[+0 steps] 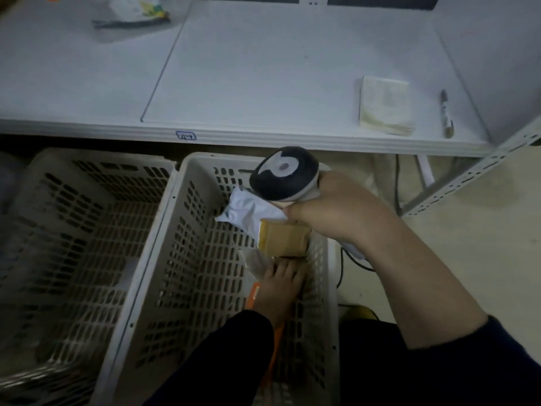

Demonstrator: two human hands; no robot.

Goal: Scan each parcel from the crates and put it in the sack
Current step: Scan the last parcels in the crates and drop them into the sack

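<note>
head: hands at crate (187, 288)
right hand (336, 212): grips scanner (284, 174)
left hand (278, 288): at cardboard parcel (282, 237), grip unclear

The right hand (336, 212) gripped a black-headed scanner (282, 172) above the right-hand crate (164, 230). Low inside that crate, the left hand (278, 285) had its fingers (285, 269) spread at the near edge of a cardboard parcel (282, 237), which lay partly over a white mailer (248, 208). A second crate (58, 159) stood touching on the left. On the counter (263, 68) lay a paper pad (385, 105) and, just beside it, a marker (446, 114).
</note>
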